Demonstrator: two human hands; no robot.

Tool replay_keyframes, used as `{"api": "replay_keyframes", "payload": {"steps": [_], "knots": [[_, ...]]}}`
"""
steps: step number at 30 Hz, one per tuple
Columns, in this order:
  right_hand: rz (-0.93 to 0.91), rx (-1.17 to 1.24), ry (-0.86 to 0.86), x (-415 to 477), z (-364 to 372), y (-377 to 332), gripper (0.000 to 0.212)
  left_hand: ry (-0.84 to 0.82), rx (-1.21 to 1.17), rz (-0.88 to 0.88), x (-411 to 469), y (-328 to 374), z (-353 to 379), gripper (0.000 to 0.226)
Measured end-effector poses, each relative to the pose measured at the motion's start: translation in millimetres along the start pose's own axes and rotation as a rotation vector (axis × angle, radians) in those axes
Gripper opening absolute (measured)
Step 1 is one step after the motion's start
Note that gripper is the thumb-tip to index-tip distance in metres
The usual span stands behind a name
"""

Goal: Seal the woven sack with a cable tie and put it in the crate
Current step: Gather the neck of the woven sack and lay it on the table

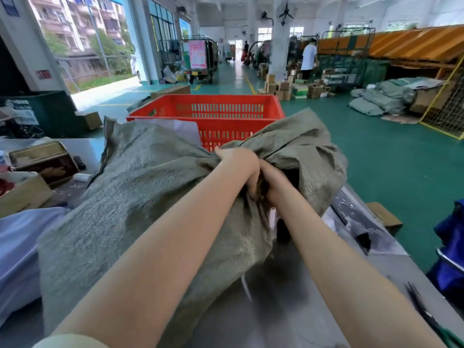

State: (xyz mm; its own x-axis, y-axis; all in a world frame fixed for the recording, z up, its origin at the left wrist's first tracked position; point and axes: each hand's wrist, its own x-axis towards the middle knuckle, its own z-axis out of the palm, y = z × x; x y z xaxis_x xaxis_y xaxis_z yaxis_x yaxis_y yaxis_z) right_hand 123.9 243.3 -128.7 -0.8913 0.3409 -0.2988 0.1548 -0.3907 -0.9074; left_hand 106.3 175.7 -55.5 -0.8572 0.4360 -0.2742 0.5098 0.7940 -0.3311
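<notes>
A large grey-green woven sack [140, 209] lies across the grey table, bulging on the left, with its open end bunched toward the right. My left hand [238, 164] grips the gathered neck from the left. My right hand [272, 183] is closed on the same bunched fabric right beside it, the two hands touching. The loose mouth of the sack flares out beyond my hands. A thin white strip [246, 288], possibly the cable tie, hangs below the sack near the table. A red slatted plastic crate [221, 109] stands just behind the sack.
Cardboard boxes [23, 192] and a small roll sit on the table's left side. Plastic-wrapped parcels [356, 222] lie at right, scissors [424, 312] near the right edge. Green floor stretches beyond, with stacked sacks [381, 99], boxes and a person [308, 59] far back.
</notes>
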Motion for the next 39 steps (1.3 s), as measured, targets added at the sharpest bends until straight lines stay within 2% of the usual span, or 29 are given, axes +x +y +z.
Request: {"api": "replay_keyframes", "payload": {"steps": [1,4,7,10,13,17,20,23,25,27,30,32,34,35,36,37,39], "knots": [[-0.004,-0.007,0.018,-2,-8,2,0.014,0.005,0.004,0.024,3,10,9,0.107],[0.000,-0.004,0.047,-6,-34,14,0.036,0.007,-0.136,0.003,16,30,30,0.130],[0.006,0.005,0.086,-4,-58,27,0.044,0.031,-0.207,0.059,20,58,41,0.132],[0.027,-0.093,0.117,-2,-80,48,0.050,-0.020,-0.181,0.076,23,86,61,0.130],[0.058,-0.109,0.132,-1,-95,75,0.052,-0.036,-0.142,0.055,20,109,85,0.119],[0.101,-0.104,0.090,-14,-99,108,0.051,-0.037,-0.056,0.021,14,126,114,0.092],[0.152,-0.040,0.100,-27,-102,117,0.044,-0.038,0.013,0.031,11,128,122,0.088],[0.080,0.164,0.112,-40,-105,115,0.031,-0.036,0.044,0.033,11,123,121,0.079],[0.006,0.386,0.158,-49,-111,113,0.030,-0.046,0.071,0.028,11,120,121,0.073],[-0.035,0.433,0.164,-55,-121,115,0.036,-0.059,0.103,0.022,11,120,122,0.071],[-0.147,0.375,0.152,-49,-125,99,0.045,-0.068,0.141,0.011,7,120,121,0.068],[-0.179,0.237,0.237,-40,-120,73,0.044,-0.081,0.167,0.020,5,119,119,0.061],[-0.216,-0.076,0.319,-13,-128,68,0.089,-0.107,0.204,0.032,4,116,117,0.058],[-0.148,-0.148,0.287,-1,-132,68,0.104,-0.118,0.214,0.036,4,116,117,0.058],[-0.051,-0.182,0.266,2,-133,64,0.108,-0.127,0.218,0.037,6,115,118,0.058],[0.014,-0.182,0.246,-7,-128,55,0.102,-0.132,0.219,0.034,7,114,118,0.058],[0.039,-0.092,0.268,3,-134,49,0.072,-0.135,0.212,0.036,10,115,119,0.057]]}}
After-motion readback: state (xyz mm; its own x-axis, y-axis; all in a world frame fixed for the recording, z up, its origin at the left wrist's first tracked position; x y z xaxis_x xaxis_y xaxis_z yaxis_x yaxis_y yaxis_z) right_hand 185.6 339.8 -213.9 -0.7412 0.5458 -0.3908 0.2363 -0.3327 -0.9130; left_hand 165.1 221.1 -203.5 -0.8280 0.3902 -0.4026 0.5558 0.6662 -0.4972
